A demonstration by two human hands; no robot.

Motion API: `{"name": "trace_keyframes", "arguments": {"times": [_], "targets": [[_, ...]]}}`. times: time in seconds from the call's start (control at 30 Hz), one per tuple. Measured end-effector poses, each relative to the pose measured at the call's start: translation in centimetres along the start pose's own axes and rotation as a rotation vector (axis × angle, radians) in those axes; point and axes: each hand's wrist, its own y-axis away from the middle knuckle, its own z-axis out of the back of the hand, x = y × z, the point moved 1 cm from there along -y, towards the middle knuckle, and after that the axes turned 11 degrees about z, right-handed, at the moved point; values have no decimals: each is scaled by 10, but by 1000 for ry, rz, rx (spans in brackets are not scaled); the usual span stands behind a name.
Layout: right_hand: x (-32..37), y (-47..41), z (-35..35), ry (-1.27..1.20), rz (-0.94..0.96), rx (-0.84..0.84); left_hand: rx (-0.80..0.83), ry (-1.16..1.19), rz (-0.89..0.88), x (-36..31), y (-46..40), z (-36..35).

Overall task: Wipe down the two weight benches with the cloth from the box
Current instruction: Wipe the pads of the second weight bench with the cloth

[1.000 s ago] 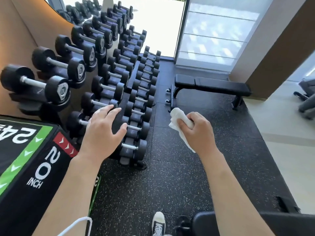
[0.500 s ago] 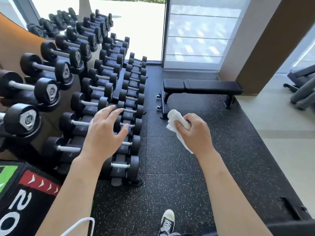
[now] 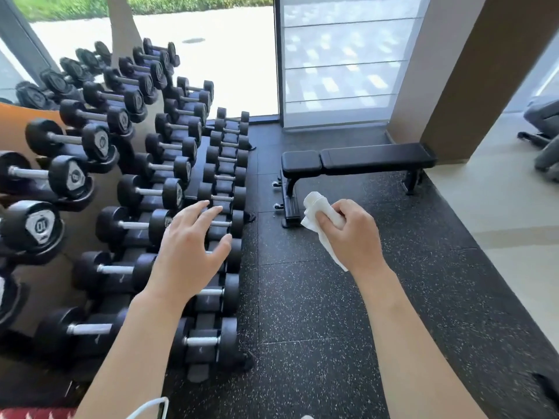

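The view sits further along the floor [image 3: 317, 297] than a second ago. The big box with numbers filled the bottom left then; now only a red and white corner [image 3: 33, 414] of it shows at the bottom edge. The shoe is almost gone too. The rack [image 3: 187, 182] of dumbbells fills more of the left side, and the bench [image 3: 357, 160] looks bigger and closer. Both hands keep the same shape as before.

The second bench is out of sight now; a second ago its dark pad showed at the bottom right. The far foot of the bench ahead is partly behind its pad. Gray gym gear [image 3: 544, 131] on the right is cut off by the edge, and I cannot tell what it is. A white cord [image 3: 151, 406] loops at the bottom, and its ends are cut off. The marks on most dumbbell ends are too small to read.

The bench stands on the dark speckled floor, by the window and a brown post [image 3: 472, 71], well apart from both hands.

The left hand [image 3: 190, 252] reaches out flat in front of the rack, palm down. Its fingers [image 3: 193, 211] are straight and spread apart, and it holds nothing. I cannot tell if it touches a dumbbell.

The right hand [image 3: 354, 234] is held out over the floor, in front of the near end of the bench. Its fingers are curled tight around the white cloth [image 3: 314, 204]. One bunched end sticks up out of the fist, and a thin tail hangs below it.
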Motion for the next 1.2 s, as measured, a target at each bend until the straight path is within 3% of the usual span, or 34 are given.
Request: {"name": "trace_keyframes", "arguments": {"times": [0.47,0.93,1.2], "targets": [[-93,-72,27,133,-216,-84,178,74,-183,-59,-159,-106],[-114,-271,-49,236,-189,-75,243,132,-224,-51,-383,-142],[-134,-343,-64,234,-184,-73,261,162,-254,-65,-456,-163]]}}
